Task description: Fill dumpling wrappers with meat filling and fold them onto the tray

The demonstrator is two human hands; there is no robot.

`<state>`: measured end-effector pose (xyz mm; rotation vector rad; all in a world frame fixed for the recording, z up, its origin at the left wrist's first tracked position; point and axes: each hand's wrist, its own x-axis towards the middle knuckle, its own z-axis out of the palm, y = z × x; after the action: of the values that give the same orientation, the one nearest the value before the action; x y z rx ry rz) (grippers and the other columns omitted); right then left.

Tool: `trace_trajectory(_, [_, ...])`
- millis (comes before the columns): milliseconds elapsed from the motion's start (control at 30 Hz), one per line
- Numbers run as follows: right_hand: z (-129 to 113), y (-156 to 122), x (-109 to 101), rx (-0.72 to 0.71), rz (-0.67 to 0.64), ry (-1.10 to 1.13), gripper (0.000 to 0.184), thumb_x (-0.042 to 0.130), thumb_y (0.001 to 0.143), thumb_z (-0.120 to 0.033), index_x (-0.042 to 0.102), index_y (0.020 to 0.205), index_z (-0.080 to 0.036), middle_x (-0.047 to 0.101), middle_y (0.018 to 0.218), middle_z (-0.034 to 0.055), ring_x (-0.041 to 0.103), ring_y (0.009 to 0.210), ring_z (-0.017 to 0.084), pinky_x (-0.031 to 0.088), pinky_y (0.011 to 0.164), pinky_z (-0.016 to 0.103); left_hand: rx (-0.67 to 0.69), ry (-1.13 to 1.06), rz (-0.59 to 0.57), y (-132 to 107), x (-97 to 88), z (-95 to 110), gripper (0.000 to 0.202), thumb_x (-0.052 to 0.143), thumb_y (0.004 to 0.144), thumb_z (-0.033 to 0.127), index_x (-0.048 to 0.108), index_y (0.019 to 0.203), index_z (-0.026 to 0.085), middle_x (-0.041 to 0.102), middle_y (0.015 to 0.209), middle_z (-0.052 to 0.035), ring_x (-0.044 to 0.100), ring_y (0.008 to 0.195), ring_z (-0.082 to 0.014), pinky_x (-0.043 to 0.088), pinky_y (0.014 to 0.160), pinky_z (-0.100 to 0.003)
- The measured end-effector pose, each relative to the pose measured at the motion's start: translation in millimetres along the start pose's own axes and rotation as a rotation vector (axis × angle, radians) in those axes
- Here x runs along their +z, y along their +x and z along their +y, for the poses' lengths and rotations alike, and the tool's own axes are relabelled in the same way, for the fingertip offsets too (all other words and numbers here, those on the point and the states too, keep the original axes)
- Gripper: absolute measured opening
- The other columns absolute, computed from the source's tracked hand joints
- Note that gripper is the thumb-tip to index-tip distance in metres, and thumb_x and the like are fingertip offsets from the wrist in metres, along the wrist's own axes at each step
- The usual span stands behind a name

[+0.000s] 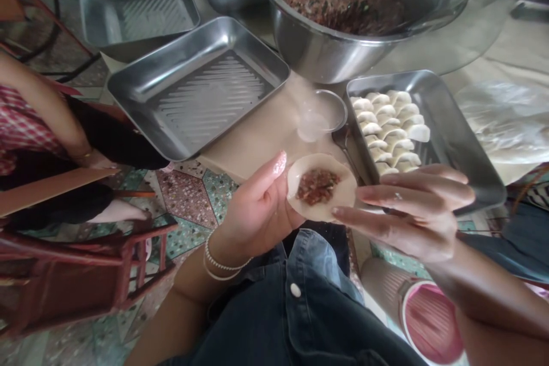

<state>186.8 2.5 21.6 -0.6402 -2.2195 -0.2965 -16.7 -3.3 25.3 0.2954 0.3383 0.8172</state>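
Observation:
In my left hand (pixel 261 206) lies a round dumpling wrapper (pixel 347 200), with a mound of minced meat filling (pixel 318 186) at its middle. The left thumb points up beside the wrapper, and a wet or floury film covers its tip. My right hand (pixel 416 211) comes in from the right with its fingers stretched and apart. Two of its fingertips touch the wrapper's right and lower edge; its thumb is hidden. Just past the right hand, folded dumplings (pixel 388 131) sit in overlapping rows in a metal tray (pixel 476 154).
A small clear bowl (pixel 343 114) stands beyond the wrapper, near a metal utensil (pixel 343 140). Behind is a large steel bowl (pixel 326 57) of filling. More metal trays (pixel 171 108) are at left. A seated person (pixel 38 120), a red chair (pixel 86 274) and a pink-lined bin (pixel 433 320) flank me.

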Motion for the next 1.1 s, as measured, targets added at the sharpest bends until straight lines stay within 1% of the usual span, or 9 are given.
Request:
trace_trajectory(100, [-3.4,6.6,2.2,0.055,0.017,-0.001,0.01,0.071,0.081,-0.026,0.071,0.091,-0.03,0.061,0.092,-0.0014,0.054,0.086,0.013,0.04,0.068,0.033,0.023,0.042,-0.004,0.3,-1.6,-5.9,0.052,0.029,0.096,0.047,0.056,0.127,0.016,0.065,0.125,-0.0065,0.052,0.127,-0.0248,0.033,0.113,-0.042])
trace_trajectory(267, [-11.4,16.0,13.5,0.2,0.121,0.098,0.009,0.07,0.081,-0.022,0.069,0.089,-0.026,0.053,0.097,0.0027,0.052,0.094,0.016,0.048,0.074,0.032,0.049,0.203,-0.181,0.7,-9.2,-10.5,0.055,0.03,0.096,0.054,0.055,0.133,0.022,0.058,0.136,-0.0035,0.046,0.133,-0.0234,0.037,0.111,-0.035])
trace_trajectory(333, [-12.7,16.1,16.9,0.224,0.144,0.093,0.01,0.07,0.082,-0.026,0.069,0.091,-0.026,0.053,0.099,0.0027,0.053,0.096,0.017,0.048,0.078,0.034,0.064,0.281,-0.211,0.2,-10.2,-9.1,0.054,0.031,0.095,0.056,0.056,0.132,0.025,0.056,0.138,-0.0019,0.042,0.137,-0.0243,0.034,0.114,-0.037])
trace_trajectory(467, [-10.4,12.6,19.1,0.28,0.068,0.083,0.031,0.071,0.08,-0.037,0.067,0.109,-0.028,0.057,0.108,0.0056,0.054,0.103,0.023,0.048,0.085,0.044,0.06,0.436,-0.224,-4.1,-6.3,-1.2,0.056,0.029,0.095,0.058,0.057,0.132,0.025,0.059,0.134,-0.0019,0.036,0.14,-0.0281,0.027,0.117,-0.044])
trace_trajectory(567, [-7.7,12.0,19.0,0.238,0.093,0.142,0.024,0.07,0.081,-0.034,0.069,0.105,-0.033,0.055,0.111,0.0028,0.054,0.103,0.022,0.049,0.083,0.042,0.009,0.519,-0.235,-7.8,-2.1,6.7,0.055,0.03,0.095,0.057,0.051,0.137,0.028,0.053,0.141,0.0017,0.029,0.143,-0.0291,0.023,0.117,-0.046])
trace_trajectory(667, [-7.3,14.8,17.9,0.204,0.172,0.183,0.011,0.069,0.082,-0.029,0.072,0.092,-0.033,0.055,0.107,-0.0002,0.054,0.098,0.018,0.049,0.08,0.035,-0.047,0.425,-0.17,-6.3,1.0,9.4,0.057,0.04,0.092,0.058,0.044,0.142,0.03,0.046,0.147,-0.0002,0.033,0.142,-0.028,0.025,0.117,-0.044])
trace_trajectory(800, [-10.8,19.4,15.5,0.252,0.157,0.051,0.014,0.073,0.078,-0.029,0.071,0.092,-0.028,0.058,0.095,0.001,0.052,0.093,0.019,0.047,0.079,0.035,0.018,0.089,-0.047,5.8,1.5,-1.9,0.057,0.028,0.096,0.053,0.047,0.138,0.02,0.06,0.132,-0.0089,0.05,0.13,-0.0273,0.029,0.114,-0.049])
trace_trajectory(933, [-15.7,21.1,19.6,0.396,0.155,-0.172,0.011,0.073,0.079,-0.029,0.07,0.09,-0.028,0.061,0.089,0.0017,0.055,0.09,0.021,0.041,0.082,0.042,0.13,0.007,-0.01,15.8,-3.3,-15.5,0.053,0.028,0.096,0.05,0.056,0.128,0.019,0.057,0.137,-0.0066,0.039,0.139,-0.0252,0.028,0.117,-0.044])
trace_trajectory(1100, [-20.4,21.3,28.3,0.366,0.133,-0.198,0.01,0.073,0.079,-0.029,0.07,0.087,-0.024,0.062,0.087,0.0041,0.056,0.094,0.023,0.042,0.083,0.042,0.278,0.147,-0.022,13.4,-6.5,-15.6,0.049,0.034,0.094,0.053,0.055,0.131,0.028,0.048,0.146,0.0027,0.031,0.143,-0.0237,0.031,0.116,-0.041])
